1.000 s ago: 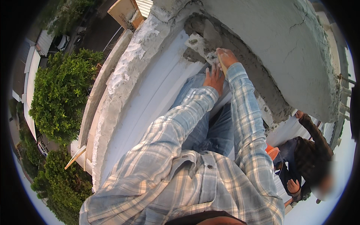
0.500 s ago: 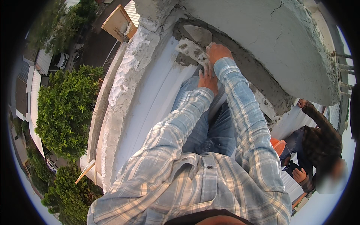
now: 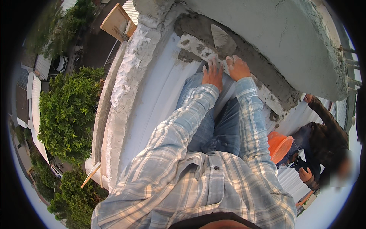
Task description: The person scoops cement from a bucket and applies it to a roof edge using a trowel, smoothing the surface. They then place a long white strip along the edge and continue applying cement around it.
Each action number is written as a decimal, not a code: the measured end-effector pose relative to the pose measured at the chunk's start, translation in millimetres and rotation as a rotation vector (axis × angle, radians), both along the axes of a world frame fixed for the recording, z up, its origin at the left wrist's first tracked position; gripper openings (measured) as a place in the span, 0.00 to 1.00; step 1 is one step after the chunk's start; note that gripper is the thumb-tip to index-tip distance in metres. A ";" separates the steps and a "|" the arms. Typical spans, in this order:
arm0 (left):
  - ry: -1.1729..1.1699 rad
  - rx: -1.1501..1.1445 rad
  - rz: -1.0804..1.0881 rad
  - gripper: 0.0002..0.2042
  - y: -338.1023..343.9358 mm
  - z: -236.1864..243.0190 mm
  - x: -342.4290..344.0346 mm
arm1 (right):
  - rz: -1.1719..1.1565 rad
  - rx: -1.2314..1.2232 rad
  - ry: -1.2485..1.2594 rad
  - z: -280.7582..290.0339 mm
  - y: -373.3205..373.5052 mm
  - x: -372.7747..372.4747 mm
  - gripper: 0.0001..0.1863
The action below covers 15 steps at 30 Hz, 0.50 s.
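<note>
My left hand (image 3: 212, 76) has its fingers apart, fingertips at the lower edge of a pale, mortar-spotted strip (image 3: 190, 42). Just right of it, my right hand (image 3: 237, 68) has curled fingers on a trowel, whose handle is mostly hidden and whose triangular blade (image 3: 221, 38) lies above my fingers. The blade is against wet dark mortar (image 3: 274, 84) in a long recess under a cracked grey concrete overhang (image 3: 267, 26). My legs, in jeans, are below my hands on white sheeting (image 3: 145, 95).
A rough concrete ledge (image 3: 122, 107) runs along the left, with trees, roofs and a parked car far below. A wooden board (image 3: 118, 23) stands at upper left. At right are an orange bucket (image 3: 280, 149) and another person (image 3: 320, 129), one hand raised to the ledge.
My right hand and the trowel blade went up and left, then right and somewhat down again. My left hand shifted slightly. The view turned a little, showing more of the orange bucket.
</note>
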<state>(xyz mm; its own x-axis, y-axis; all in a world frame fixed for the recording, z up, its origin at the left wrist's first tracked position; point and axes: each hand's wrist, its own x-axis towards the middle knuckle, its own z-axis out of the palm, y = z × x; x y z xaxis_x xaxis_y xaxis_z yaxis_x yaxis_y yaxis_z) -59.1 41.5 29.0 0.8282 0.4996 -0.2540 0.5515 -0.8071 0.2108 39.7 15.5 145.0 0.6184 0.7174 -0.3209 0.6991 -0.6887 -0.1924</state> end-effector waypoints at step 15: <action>0.012 -0.082 -0.007 0.42 -0.9 16.5 0.6 | -0.543 0.050 0.183 -47.3 -104.0 58.8 0.26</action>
<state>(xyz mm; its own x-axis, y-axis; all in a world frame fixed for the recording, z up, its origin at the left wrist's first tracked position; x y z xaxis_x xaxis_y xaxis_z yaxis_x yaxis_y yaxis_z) -58.4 40.6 45.5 0.8284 0.4704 -0.3042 0.5485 -0.7915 0.2696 98.5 -88.5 97.8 0.8400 0.3291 -0.4314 0.1996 -0.9267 -0.3184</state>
